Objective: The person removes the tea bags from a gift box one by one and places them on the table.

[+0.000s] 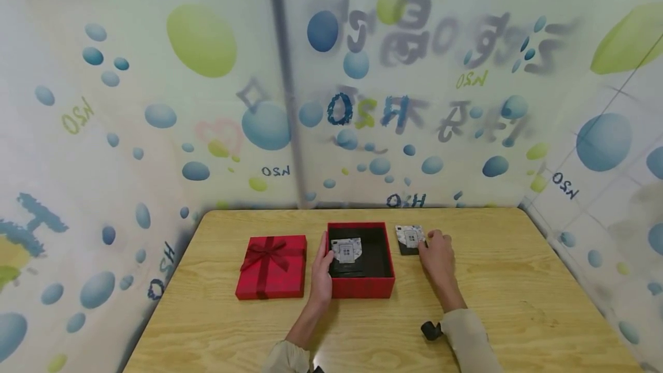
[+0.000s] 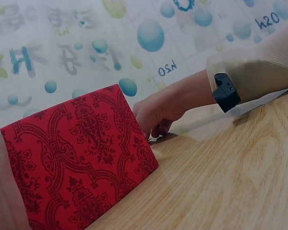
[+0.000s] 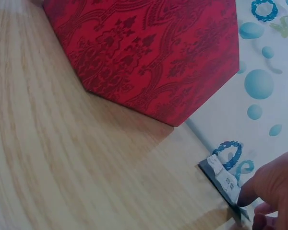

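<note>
An open red gift box [image 1: 362, 288] with a dark lining stands mid-table. My left hand [image 1: 322, 278] holds its left wall, fingers straight along the outside and thumb over the rim. In the left wrist view, part of that hand [image 2: 7, 182] shows beside the patterned red side. Inside, at the left, rests a flat square packet [image 1: 346, 251] with a black base and pale printed label. A matching packet [image 1: 410, 238] lies on the table right of the box. My right hand [image 1: 438, 252] pinches its right edge; the right wrist view shows the fingertips on the packet [image 3: 223, 179].
Left of the box sits its red lid [image 1: 282, 278], tied with a dark red ribbon bow [image 1: 266, 253]. The wooden table [image 1: 518, 281] ends at a bubble-printed curtain [image 1: 352, 154]. A small black device [image 1: 431, 330] sits at the right sleeve.
</note>
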A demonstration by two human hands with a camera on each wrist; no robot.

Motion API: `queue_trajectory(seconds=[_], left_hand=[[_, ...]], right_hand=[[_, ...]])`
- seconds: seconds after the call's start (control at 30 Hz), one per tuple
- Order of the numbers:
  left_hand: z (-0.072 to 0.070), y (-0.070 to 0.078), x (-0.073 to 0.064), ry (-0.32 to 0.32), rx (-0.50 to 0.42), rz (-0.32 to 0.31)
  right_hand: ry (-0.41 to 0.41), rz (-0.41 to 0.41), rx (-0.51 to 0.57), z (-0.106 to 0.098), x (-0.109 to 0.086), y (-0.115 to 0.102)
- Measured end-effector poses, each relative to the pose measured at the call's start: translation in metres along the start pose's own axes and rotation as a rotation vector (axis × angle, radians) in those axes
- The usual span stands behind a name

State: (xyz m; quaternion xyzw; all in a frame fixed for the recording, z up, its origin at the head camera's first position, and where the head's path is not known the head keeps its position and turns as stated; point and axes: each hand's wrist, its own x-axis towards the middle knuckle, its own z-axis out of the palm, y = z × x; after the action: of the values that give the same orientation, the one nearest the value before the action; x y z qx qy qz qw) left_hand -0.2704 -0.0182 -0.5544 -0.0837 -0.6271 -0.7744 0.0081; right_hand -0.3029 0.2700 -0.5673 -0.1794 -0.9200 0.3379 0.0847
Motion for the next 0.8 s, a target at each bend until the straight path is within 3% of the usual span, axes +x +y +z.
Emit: queue_trajectory(seconds=[0.2, 0.47, 0.8], left_hand=[[0.0, -0.001, 0.0, -0.004, -0.011, -0.008], [0.0, -0.002, 0.001, 0.003, -0.005, -0.01], [0.0, -0.002, 0.001, 0.011, 0.005, 0.012]], right_hand=[[0.05, -0.018, 0.073, -0.007, 0.0, -0.003], [0.123, -0.145, 0.166, -0.017, 0.0, -0.02], [-0.013, -0.192, 0.308, -0.023, -0.005, -0.037]])
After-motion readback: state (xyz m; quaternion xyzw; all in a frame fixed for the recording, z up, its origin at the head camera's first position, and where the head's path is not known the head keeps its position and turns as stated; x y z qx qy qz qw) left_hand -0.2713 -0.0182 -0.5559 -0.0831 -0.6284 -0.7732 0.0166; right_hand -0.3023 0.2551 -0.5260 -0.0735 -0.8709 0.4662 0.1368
